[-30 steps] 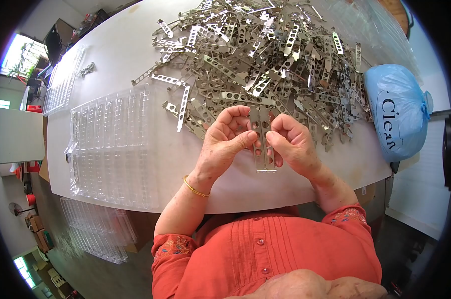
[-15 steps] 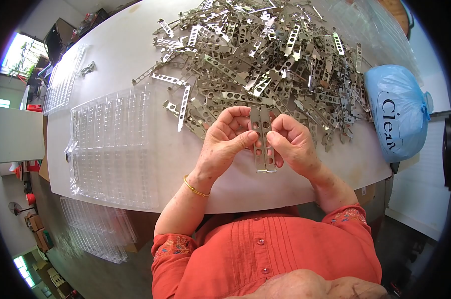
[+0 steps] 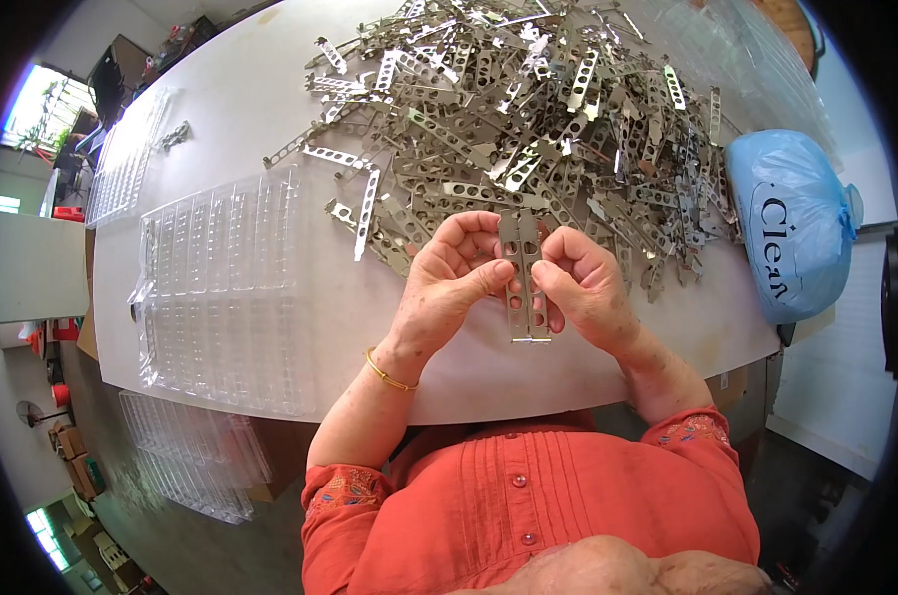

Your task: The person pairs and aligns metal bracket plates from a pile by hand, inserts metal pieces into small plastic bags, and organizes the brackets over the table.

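Two perforated metal strips [image 3: 524, 288] are held side by side, long edges touching, upright above the near edge of the white table [image 3: 231, 109]. They are pinched from the left by the left hand [image 3: 449, 278], thumb laid across the front and fingers curled behind, and from the right by the right hand [image 3: 583, 283] in the same way (both hands closed on the pair). A gold bangle [image 3: 387, 372] is worn on the left wrist.

At 12 o'clock from the hands a large heap of like strips [image 3: 528, 109] is spread over the table, its nearest pieces just beyond the fingertips. At 9 o'clock a clear plastic tray [image 3: 221, 288] with rows of small cells is laid flat, well apart from the hands. At 2 o'clock a blue bag [image 3: 791, 223] with dark lettering is seen at the table's right edge. More clear trays [image 3: 196, 451] are stacked lower down at 8 o'clock, off the table.
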